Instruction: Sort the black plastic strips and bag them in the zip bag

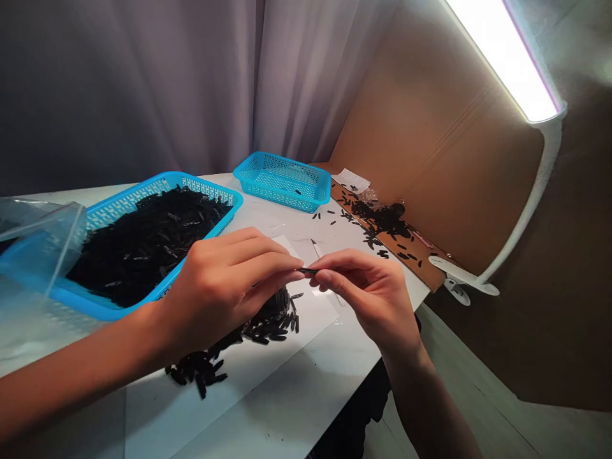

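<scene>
Between the fingertips of both hands is a small slim black piece (308,271), its kind too small to make out. My left hand (234,271) pinches one end from the left, palm down. From the right, my right hand (368,284) grips the other end between thumb and forefinger. Under and behind the left hand lies a heap of similar black pieces (270,325) on a white sheet (258,376). A thin pointed tool (315,248) lies on the table just beyond the fingers, partly hidden by the right hand.
At left, a blue basket (165,178) is piled with black pieces, beside a clear plastic bag (48,236). Another blue basket (282,197) stands at the back. More black pieces (382,220) lie scattered by the cardboard wall (430,140). A lit lamp (507,57) hangs at upper right.
</scene>
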The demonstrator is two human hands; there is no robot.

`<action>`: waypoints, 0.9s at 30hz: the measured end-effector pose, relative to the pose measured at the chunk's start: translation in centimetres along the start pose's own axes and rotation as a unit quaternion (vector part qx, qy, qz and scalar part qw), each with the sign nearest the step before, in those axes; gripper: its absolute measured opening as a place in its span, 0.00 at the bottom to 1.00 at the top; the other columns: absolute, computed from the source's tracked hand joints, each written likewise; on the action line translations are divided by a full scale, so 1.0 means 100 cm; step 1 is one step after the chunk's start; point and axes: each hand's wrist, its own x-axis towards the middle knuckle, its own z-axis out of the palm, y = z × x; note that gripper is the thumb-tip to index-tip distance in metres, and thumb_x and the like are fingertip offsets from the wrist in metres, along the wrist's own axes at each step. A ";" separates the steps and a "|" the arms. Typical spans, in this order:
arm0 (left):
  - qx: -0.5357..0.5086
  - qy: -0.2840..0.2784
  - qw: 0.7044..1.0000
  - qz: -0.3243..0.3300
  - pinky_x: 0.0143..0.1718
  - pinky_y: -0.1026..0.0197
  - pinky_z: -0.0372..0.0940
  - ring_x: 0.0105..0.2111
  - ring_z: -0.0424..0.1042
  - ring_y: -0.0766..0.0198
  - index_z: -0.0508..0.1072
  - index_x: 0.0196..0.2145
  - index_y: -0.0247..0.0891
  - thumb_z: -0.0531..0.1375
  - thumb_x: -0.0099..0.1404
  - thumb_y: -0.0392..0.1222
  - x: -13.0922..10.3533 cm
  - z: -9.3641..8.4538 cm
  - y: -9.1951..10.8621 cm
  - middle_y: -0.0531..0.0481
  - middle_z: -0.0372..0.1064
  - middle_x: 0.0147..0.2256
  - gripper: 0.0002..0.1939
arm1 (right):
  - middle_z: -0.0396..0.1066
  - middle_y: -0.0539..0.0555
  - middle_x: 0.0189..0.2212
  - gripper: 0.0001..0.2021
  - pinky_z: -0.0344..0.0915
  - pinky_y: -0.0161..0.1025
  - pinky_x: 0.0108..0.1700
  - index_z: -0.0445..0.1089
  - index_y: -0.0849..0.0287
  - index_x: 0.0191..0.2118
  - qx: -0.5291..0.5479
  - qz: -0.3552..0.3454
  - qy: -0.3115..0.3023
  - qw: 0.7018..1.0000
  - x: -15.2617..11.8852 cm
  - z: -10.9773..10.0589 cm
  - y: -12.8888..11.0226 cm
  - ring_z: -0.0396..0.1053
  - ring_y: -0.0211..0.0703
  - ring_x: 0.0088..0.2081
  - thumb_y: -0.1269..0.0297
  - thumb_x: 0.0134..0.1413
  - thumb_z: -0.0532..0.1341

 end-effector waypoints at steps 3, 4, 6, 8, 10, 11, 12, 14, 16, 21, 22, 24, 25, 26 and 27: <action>0.003 0.001 1.000 0.014 0.37 0.62 0.71 0.34 0.76 0.66 0.77 0.40 0.32 0.67 0.65 0.30 -0.001 0.000 -0.001 0.49 0.80 0.35 0.05 | 0.80 0.49 0.30 0.02 0.70 0.31 0.34 0.81 0.55 0.36 0.065 0.033 -0.031 0.997 0.002 -0.001 0.004 0.73 0.33 0.31 0.67 0.60 0.69; 0.002 0.001 1.000 0.014 0.37 0.63 0.71 0.34 0.76 0.66 0.77 0.40 0.32 0.67 0.65 0.30 -0.001 0.000 -0.002 0.50 0.80 0.35 0.05 | 0.80 0.50 0.30 0.03 0.70 0.31 0.34 0.81 0.55 0.36 0.087 0.042 -0.043 0.994 0.003 -0.001 0.005 0.73 0.33 0.31 0.66 0.61 0.69; 0.000 -0.002 1.000 0.013 0.37 0.63 0.70 0.34 0.75 0.66 0.77 0.40 0.32 0.67 0.65 0.30 -0.001 0.000 -0.002 0.50 0.79 0.34 0.05 | 0.80 0.51 0.31 0.04 0.69 0.31 0.33 0.81 0.57 0.36 0.129 0.060 -0.066 0.988 0.004 0.000 0.007 0.73 0.33 0.30 0.65 0.62 0.68; -0.007 -0.004 1.000 0.014 0.37 0.63 0.70 0.33 0.75 0.66 0.77 0.39 0.32 0.67 0.65 0.31 0.000 0.000 -0.002 0.50 0.79 0.34 0.04 | 0.79 0.51 0.30 0.05 0.68 0.31 0.33 0.81 0.58 0.35 0.165 0.079 -0.080 0.980 0.005 0.001 0.007 0.72 0.33 0.30 0.65 0.62 0.67; -0.018 -0.004 1.000 0.018 0.37 0.63 0.70 0.33 0.75 0.67 0.77 0.38 0.32 0.67 0.66 0.31 0.000 0.001 -0.002 0.50 0.79 0.33 0.03 | 0.79 0.51 0.29 0.06 0.67 0.31 0.32 0.81 0.59 0.35 0.190 0.093 -0.085 0.974 0.006 0.002 0.007 0.72 0.32 0.29 0.64 0.62 0.67; -0.024 -0.003 1.000 0.020 0.37 0.63 0.70 0.33 0.75 0.67 0.76 0.38 0.33 0.66 0.66 0.31 0.001 0.001 -0.003 0.50 0.79 0.33 0.03 | 0.79 0.51 0.28 0.06 0.66 0.30 0.32 0.80 0.59 0.35 0.199 0.098 -0.086 0.971 0.007 0.003 0.007 0.72 0.32 0.29 0.64 0.62 0.67; -0.027 -0.002 0.999 0.023 0.37 0.63 0.70 0.33 0.75 0.67 0.76 0.38 0.33 0.66 0.66 0.30 0.001 0.001 -0.003 0.50 0.79 0.33 0.03 | 0.78 0.51 0.28 0.07 0.66 0.30 0.31 0.80 0.59 0.34 0.204 0.102 -0.086 0.970 0.007 0.003 0.006 0.72 0.32 0.29 0.64 0.62 0.67; -0.029 -0.002 0.999 0.028 0.37 0.63 0.70 0.33 0.74 0.67 0.76 0.37 0.33 0.66 0.66 0.30 0.001 0.001 -0.003 0.50 0.78 0.33 0.02 | 0.78 0.51 0.27 0.07 0.66 0.30 0.31 0.80 0.60 0.34 0.207 0.106 -0.084 0.969 0.007 0.004 0.006 0.72 0.32 0.28 0.63 0.62 0.68; -0.028 0.000 0.999 0.031 0.37 0.63 0.70 0.33 0.74 0.67 0.76 0.37 0.32 0.66 0.66 0.30 0.000 0.001 -0.003 0.50 0.78 0.33 0.02 | 0.78 0.51 0.27 0.07 0.66 0.30 0.31 0.80 0.60 0.34 0.204 0.106 -0.081 0.970 0.006 0.004 0.006 0.72 0.33 0.29 0.63 0.61 0.68; -0.022 0.010 0.999 0.037 0.36 0.64 0.70 0.33 0.74 0.67 0.76 0.39 0.33 0.66 0.66 0.31 0.000 0.000 0.000 0.51 0.78 0.33 0.04 | 0.78 0.50 0.28 0.04 0.67 0.32 0.32 0.80 0.57 0.35 0.185 0.088 -0.082 0.975 0.003 0.003 0.009 0.72 0.34 0.29 0.64 0.61 0.68; -0.008 0.005 0.999 0.041 0.36 0.63 0.71 0.33 0.75 0.67 0.76 0.39 0.34 0.65 0.66 0.30 0.001 -0.002 0.000 0.51 0.78 0.34 0.04 | 0.78 0.51 0.29 0.04 0.67 0.34 0.33 0.80 0.57 0.36 0.170 0.081 -0.081 0.979 0.003 0.003 0.008 0.72 0.35 0.29 0.63 0.61 0.68; 0.073 -0.011 0.995 0.059 0.35 0.59 0.69 0.33 0.74 0.64 0.76 0.40 0.37 0.64 0.67 0.30 0.004 -0.010 -0.004 0.51 0.78 0.34 0.05 | 0.79 0.52 0.32 0.04 0.69 0.37 0.36 0.80 0.56 0.38 0.095 0.060 -0.075 0.991 0.004 -0.001 0.009 0.74 0.38 0.33 0.62 0.61 0.68; 0.127 -0.024 0.990 0.057 0.34 0.57 0.68 0.33 0.74 0.61 0.76 0.40 0.38 0.63 0.67 0.30 0.005 -0.017 -0.008 0.50 0.78 0.34 0.06 | 0.79 0.53 0.35 0.04 0.70 0.38 0.38 0.79 0.55 0.39 0.030 0.049 -0.074 0.996 0.006 -0.004 0.010 0.74 0.40 0.35 0.62 0.61 0.67; 0.181 -0.024 0.982 0.052 0.32 0.55 0.65 0.33 0.74 0.58 0.76 0.38 0.39 0.63 0.67 0.31 0.005 -0.026 -0.015 0.50 0.77 0.32 0.05 | 0.79 0.53 0.38 0.05 0.69 0.40 0.39 0.79 0.55 0.41 -0.047 0.042 -0.081 0.995 0.007 -0.007 0.012 0.74 0.42 0.38 0.63 0.61 0.67; 0.200 -0.039 0.979 0.015 0.31 0.56 0.63 0.34 0.73 0.57 0.76 0.36 0.40 0.62 0.67 0.31 0.002 -0.037 -0.025 0.50 0.75 0.31 0.06 | 0.79 0.54 0.40 0.05 0.69 0.41 0.41 0.79 0.54 0.42 -0.128 0.043 -0.097 0.986 0.009 -0.011 0.016 0.74 0.43 0.40 0.63 0.61 0.67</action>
